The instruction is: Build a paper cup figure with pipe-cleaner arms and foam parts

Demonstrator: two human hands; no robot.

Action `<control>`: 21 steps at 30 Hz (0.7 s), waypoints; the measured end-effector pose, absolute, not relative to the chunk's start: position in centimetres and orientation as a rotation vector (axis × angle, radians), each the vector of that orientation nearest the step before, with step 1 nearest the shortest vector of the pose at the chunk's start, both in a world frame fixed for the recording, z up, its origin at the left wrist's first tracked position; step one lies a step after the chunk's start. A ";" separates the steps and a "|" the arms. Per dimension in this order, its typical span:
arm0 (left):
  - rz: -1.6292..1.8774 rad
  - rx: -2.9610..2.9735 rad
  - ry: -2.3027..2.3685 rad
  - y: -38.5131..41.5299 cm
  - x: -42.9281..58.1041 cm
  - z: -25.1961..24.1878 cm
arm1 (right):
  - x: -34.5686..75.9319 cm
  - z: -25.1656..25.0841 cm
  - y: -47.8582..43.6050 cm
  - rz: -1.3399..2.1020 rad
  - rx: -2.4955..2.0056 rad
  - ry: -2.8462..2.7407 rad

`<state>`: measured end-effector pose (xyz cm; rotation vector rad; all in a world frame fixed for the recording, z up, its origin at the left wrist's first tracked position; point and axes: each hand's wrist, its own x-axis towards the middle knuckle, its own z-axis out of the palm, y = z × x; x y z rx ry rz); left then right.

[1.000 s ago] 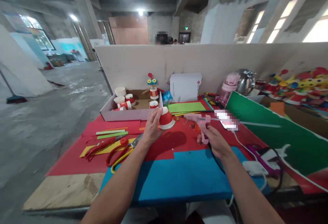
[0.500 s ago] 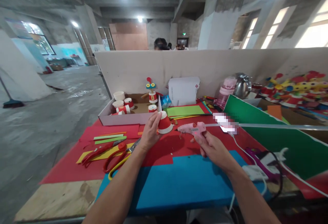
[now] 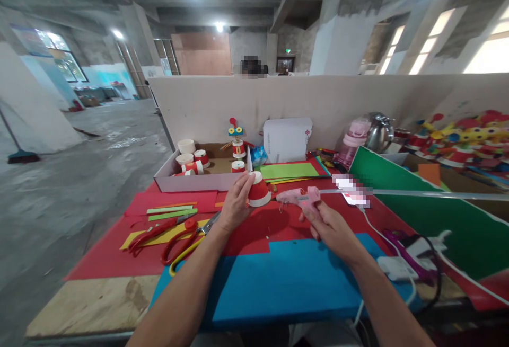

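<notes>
My left hand (image 3: 237,202) grips a paper cup (image 3: 259,190) wrapped in red, held upside down with its white rim facing down. In my right hand (image 3: 328,225) is a pink hot glue gun (image 3: 299,197), its nozzle pointing left at the side of the cup. Whether the nozzle touches the cup I cannot tell. A long clear glue stick (image 3: 413,194) runs out of the gun's back to the right. Below the hands lie red paper and a blue sheet (image 3: 302,283).
Scissors (image 3: 185,246) and red-handled pliers (image 3: 155,234) lie left. Behind them a shallow box (image 3: 199,184) holds several cups and a small cup figure (image 3: 237,143). To the right are a phone (image 3: 352,190), a green board (image 3: 409,214), white cables and a power strip (image 3: 397,267).
The cup and glue gun nozzle have come slightly closer together. Otherwise the view has shifted a little, and both hands keep their hold.
</notes>
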<state>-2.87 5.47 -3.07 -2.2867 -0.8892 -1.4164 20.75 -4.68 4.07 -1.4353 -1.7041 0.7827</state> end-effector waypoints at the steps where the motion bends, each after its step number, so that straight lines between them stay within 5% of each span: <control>1: -1.414 -2.289 -0.889 5.5 -2.9 -3.1 | 20.8 4.0 -4.7 0.776 -1.441 -1.709; 21: -1.395 -2.304 -0.846 5.4 -2.9 -3.0 | 21.3 3.5 -4.1 0.701 -1.480 -1.756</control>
